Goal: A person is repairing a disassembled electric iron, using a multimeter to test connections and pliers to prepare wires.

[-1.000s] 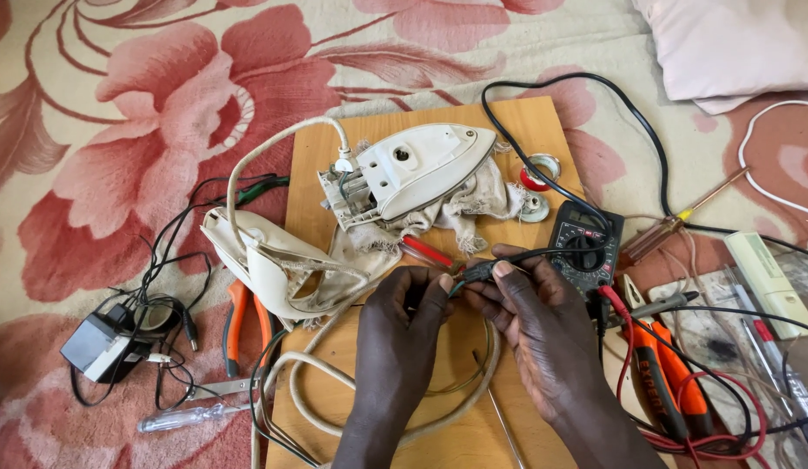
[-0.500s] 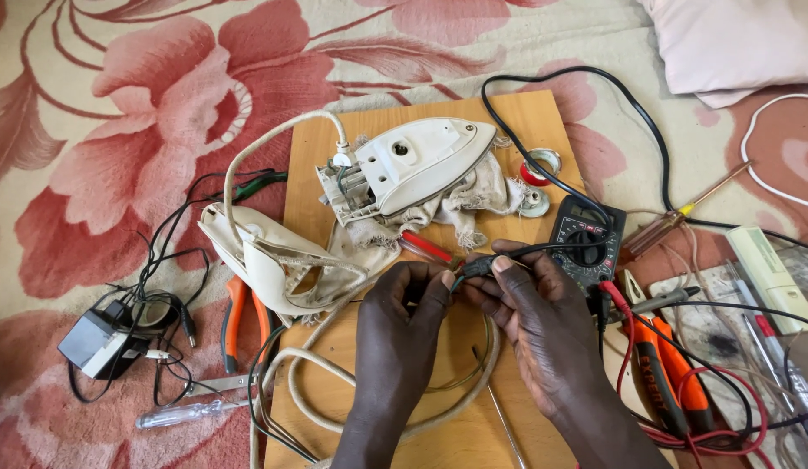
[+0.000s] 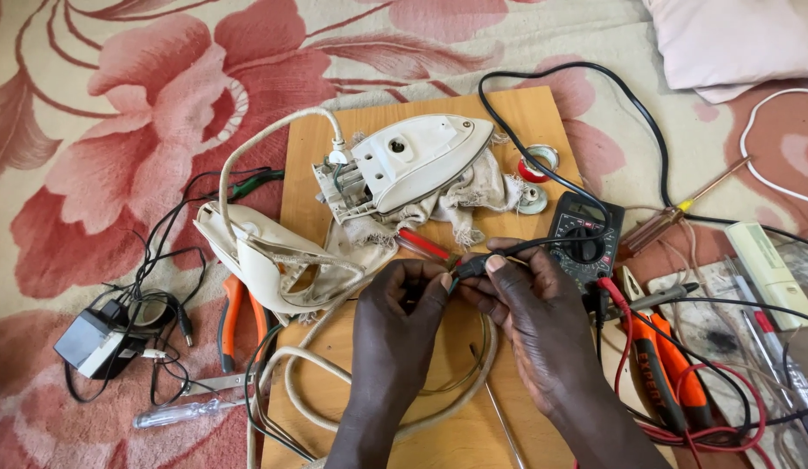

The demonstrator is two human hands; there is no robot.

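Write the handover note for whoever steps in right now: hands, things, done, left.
Left hand: fingertips pinch a thin wire end over the wooden board.
Right hand: pinches the black probe tip against that wire.
Things: opened white iron body lies on a frayed cloth on the board; its cream handle shell lies left; black multimeter sits right; orange pliers lie left of the board.
Done: iron taken apart.
Left: iron not reassembled; the meter reading cannot be read.

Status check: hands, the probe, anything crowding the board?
Left hand and right hand together pinch a black probe and wire end above the board. Opened iron and its shell lie behind, meter right. Cord loops beneath.
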